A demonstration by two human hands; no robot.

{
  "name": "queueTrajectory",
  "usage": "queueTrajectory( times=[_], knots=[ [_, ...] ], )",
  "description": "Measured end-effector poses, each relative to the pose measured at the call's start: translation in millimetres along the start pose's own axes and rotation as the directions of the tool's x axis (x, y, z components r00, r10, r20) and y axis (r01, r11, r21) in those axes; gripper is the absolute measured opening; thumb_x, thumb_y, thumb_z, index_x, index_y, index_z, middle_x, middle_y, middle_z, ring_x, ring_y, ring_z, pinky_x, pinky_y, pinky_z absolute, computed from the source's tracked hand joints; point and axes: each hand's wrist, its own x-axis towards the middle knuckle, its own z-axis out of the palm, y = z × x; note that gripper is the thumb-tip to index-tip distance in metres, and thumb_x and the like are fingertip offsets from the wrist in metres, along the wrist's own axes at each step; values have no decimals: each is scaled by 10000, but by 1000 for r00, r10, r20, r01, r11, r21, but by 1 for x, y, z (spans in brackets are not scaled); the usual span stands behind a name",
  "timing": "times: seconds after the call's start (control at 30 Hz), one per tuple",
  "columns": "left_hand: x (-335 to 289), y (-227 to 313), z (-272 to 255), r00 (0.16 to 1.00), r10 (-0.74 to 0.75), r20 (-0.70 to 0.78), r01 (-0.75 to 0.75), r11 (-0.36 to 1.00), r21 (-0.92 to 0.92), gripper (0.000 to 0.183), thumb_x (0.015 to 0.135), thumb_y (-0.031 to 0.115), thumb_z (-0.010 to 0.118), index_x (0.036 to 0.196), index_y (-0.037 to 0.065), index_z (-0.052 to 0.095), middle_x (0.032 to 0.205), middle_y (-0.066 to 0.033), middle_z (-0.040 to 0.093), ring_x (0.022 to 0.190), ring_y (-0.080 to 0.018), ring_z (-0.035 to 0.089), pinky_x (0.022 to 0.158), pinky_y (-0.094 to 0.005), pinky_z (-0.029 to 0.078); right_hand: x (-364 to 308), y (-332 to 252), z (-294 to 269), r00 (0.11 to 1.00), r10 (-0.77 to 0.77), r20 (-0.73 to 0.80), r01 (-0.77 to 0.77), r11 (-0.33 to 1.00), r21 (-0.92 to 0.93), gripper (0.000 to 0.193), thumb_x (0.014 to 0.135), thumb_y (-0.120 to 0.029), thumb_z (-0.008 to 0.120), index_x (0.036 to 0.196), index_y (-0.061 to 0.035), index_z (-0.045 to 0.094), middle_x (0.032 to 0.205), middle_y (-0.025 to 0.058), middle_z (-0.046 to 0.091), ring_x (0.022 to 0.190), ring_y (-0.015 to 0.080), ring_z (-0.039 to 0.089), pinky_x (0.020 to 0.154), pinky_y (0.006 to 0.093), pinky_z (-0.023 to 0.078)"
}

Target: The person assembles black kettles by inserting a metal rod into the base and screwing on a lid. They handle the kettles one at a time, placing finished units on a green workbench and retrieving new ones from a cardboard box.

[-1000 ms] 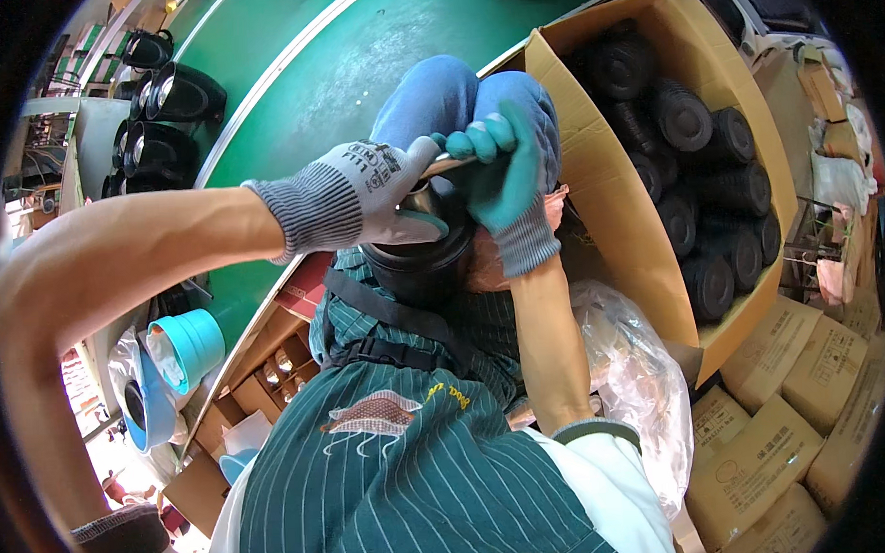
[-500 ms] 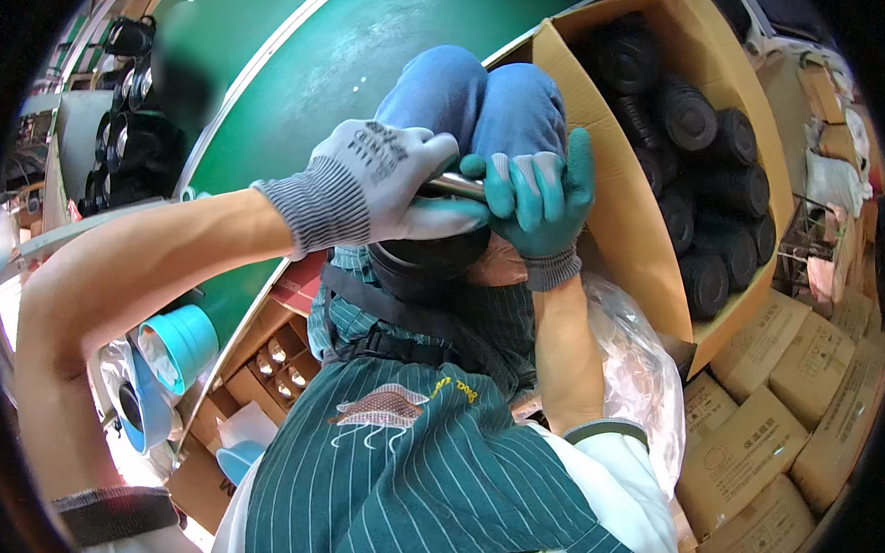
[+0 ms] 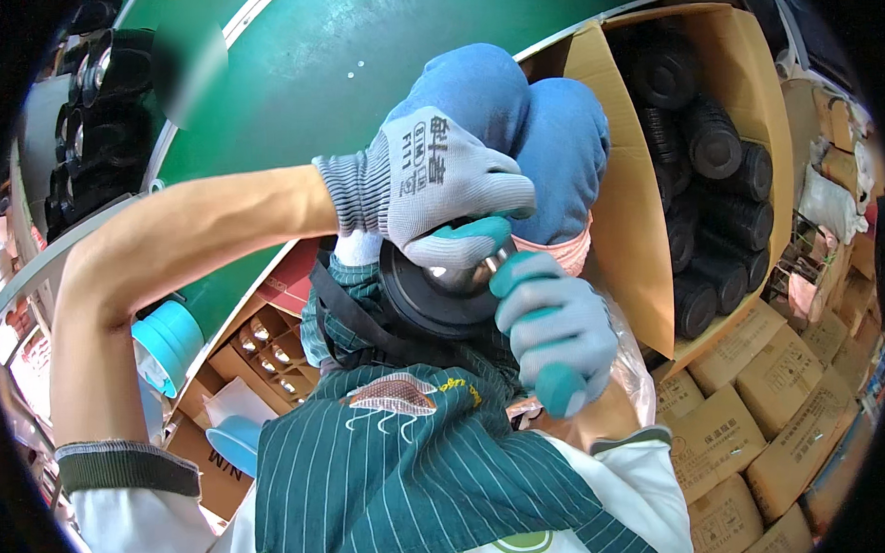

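Grey gloves with green-coated palms cover both hands. My left hand [image 3: 449,184] is curled, fingers closed, over a black round thing [image 3: 414,292] with a broad rim that rests in my lap. A bit of shiny silver surface shows inside that rim, under my left thumb; whatever the left fingers grip is hidden. My right hand [image 3: 561,316] is a closed fist at the rim's right side. Between the hands shows a short metal rod [image 3: 498,261], its near end running into the right fist. The rest of the rod is covered.
On my right stands an open cardboard box [image 3: 605,173] with several black ribbed cylinders [image 3: 716,150]. Sealed cartons [image 3: 731,432] lie beyond. Left are light-blue buckets [image 3: 169,345], a divided box of silvery pieces [image 3: 270,356], and black rounded parts [image 3: 106,132] beside the green surface [image 3: 308,67].
My right hand has swung down toward me and turned from palm-side to knuckles up. My left hand has turned too. More of the black round thing's rim now shows.
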Motion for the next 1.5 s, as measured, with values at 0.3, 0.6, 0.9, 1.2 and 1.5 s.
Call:
queueTrajectory(
  times=[0.3,0.6,0.9,1.2,1.5],
  knots=[
    [-2,-13,-8,989,-21,-143,-40,911,-410,377,803,238,596,1104,36,699,812,-120,669,684,-277,679,664,-340,565,40,-19,-4,736,316,599,-139,936,-322,217,818,-304,717,747,-114,640,759,49,597,814,223,626,843,382,571],
    [37,-38,21,953,180,-246,-288,791,-540,328,915,348,615,739,71,607,649,-157,598,648,-388,605,604,-480,468,-14,-24,94,439,435,786,-105,894,-436,194,1008,-216,533,1011,-74,664,960,63,669,863,178,636,817,322,527],
    [39,-35,5,939,330,-100,-343,868,-359,388,1012,311,502,774,77,700,707,-123,694,680,-330,669,645,-396,522,88,-15,45,599,413,686,-137,897,-421,225,904,-283,589,817,-76,576,797,42,519,764,197,591,779,364,536],
    [-91,-35,-42,562,-738,-373,43,476,-878,633,1120,479,243,1335,47,653,1049,-118,736,810,-222,715,710,-338,582,-16,-64,30,746,531,-401,-665,561,-493,1458,437,-542,1027,1585,-26,291,1639,217,285,1478,361,378,1179,502,373],
    [-255,-36,-20,-19,-641,-767,938,255,-236,520,920,489,726,1176,37,697,989,-149,756,895,-273,720,818,-388,532,-37,-20,60,840,494,-227,-491,510,-707,763,757,-635,764,1406,-252,643,1599,187,409,1478,489,347,1192,562,343]
  ],
)
